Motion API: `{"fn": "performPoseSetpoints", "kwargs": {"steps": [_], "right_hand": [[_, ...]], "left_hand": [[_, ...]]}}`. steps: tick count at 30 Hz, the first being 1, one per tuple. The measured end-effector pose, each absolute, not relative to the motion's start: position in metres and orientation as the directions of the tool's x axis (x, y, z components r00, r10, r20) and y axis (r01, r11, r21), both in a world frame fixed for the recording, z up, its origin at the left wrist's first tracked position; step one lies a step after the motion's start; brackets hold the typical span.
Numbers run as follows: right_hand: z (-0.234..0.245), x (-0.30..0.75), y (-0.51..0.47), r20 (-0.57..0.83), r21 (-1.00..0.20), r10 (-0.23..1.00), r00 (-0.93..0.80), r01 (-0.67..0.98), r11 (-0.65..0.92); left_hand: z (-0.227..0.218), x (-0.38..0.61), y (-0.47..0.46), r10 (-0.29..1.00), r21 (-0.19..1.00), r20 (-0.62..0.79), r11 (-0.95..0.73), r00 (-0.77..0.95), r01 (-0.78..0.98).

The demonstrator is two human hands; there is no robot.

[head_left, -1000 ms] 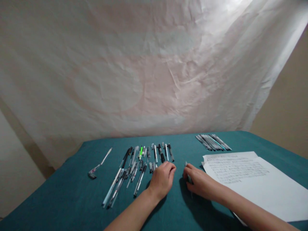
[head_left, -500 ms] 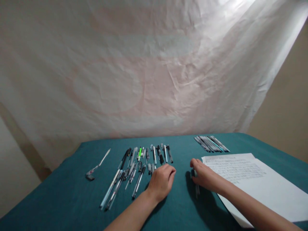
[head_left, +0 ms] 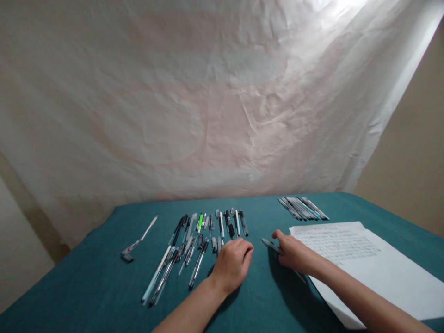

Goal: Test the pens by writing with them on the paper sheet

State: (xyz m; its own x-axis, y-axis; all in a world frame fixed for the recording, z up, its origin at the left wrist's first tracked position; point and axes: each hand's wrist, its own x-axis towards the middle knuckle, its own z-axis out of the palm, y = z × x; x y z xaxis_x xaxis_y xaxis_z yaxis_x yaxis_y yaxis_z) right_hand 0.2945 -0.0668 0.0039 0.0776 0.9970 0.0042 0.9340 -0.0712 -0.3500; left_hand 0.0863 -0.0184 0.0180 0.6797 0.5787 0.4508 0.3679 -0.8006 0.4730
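Observation:
My right hand [head_left: 292, 249] holds a slim clear pen [head_left: 270, 245] just left of the written sheet. The pen's tip end points up and left, and its other end shows below the palm. On the cloth, my left hand [head_left: 233, 264] rests with its fingers curled under; whatever they hold, if anything, is hidden. Close beyond that hand lie loose pen caps [head_left: 214, 244]. To its left is a clear pen with dark ends [head_left: 199, 263], and behind it are a white pen [head_left: 221, 225] and a black pen [head_left: 229, 224].
Several more pens [head_left: 157, 275] and a bright green highlighter-like piece [head_left: 200, 223] lie at left centre. A white stick with a dark, crumpled end [head_left: 127, 257] lies farther left. A row of pens [head_left: 302, 208] sits at the back right, behind the paper [head_left: 385, 282]. Teal cloth [head_left: 86, 286] covers the table.
The pen in my right hand has turned from pointing toward me to lying slantwise, its tip end now up and left. My left hand stays about where it was.

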Motion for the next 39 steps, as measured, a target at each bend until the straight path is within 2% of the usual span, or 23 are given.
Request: {"fn": "performPoseSetpoints", "kwargs": {"steps": [4, 7, 10, 14, 16, 18, 22, 27, 32, 35, 39], "right_hand": [[0.006, 0.301, -0.065, -0.039, -0.445, 0.999, 0.027, 0.895, -0.042], [0.007, 0.304, -0.062, -0.133, -0.604, 0.991, -0.008, 0.794, -0.075], [0.013, 0.299, -0.061, -0.226, -0.773, 0.974, -0.033, 0.614, -0.159], [0.03, 0.279, -0.065, -0.098, -0.873, 0.993, -0.06, 0.485, -0.057], [0.037, 0.268, -0.07, -0.019, -0.867, 0.997, -0.08, 0.498, 0.023], [0.041, 0.259, -0.074, 0.031, -0.839, 0.994, -0.108, 0.537, 0.084], [0.037, 0.248, -0.08, 0.118, -0.744, 0.987, -0.11, 0.649, 0.161], [0.035, 0.243, -0.083, 0.207, -0.597, 0.975, -0.078, 0.78, 0.189], [0.041, 0.245, -0.082, 0.189, -0.567, 0.979, -0.079, 0.805, 0.174], [0.045, 0.256, -0.081, 0.208, -0.537, 0.977, -0.055, 0.828, 0.161], [0.055, 0.278, -0.078, 0.177, -0.526, 0.984, 0.012, 0.846, 0.084]], "left_hand": [[0.021, 0.087, -0.02, 0.612, 0.51, 0.441, -0.773, 0.657, 0.378], [0.023, 0.088, -0.02, 0.664, 0.582, 0.414, -0.719, 0.623, 0.38], [0.023, 0.089, -0.02, 0.716, 0.688, 0.362, -0.637, 0.597, 0.347], [0.019, 0.096, -0.02, 0.776, 0.903, 0.173, -0.371, 0.606, 0.217], [0.018, 0.099, -0.021, 0.794, 0.975, 0.076, -0.187, 0.603, 0.124], [0.02, 0.102, -0.022, 0.81, 0.997, 0.011, -0.05, 0.586, 0.051], [0.025, 0.102, -0.025, 0.824, 0.995, -0.052, 0.09, 0.564, -0.039], [0.024, 0.101, -0.025, 0.828, 0.979, -0.074, 0.168, 0.556, -0.12], [0.02, 0.101, -0.018, 0.849, 0.963, -0.122, 0.227, 0.514, -0.145], [0.02, 0.1, -0.01, 0.892, 0.919, -0.121, 0.267, 0.436, -0.291], [0.015, 0.098, 0.004, 0.961, 0.826, -0.151, 0.251, 0.23, -0.505]]}}
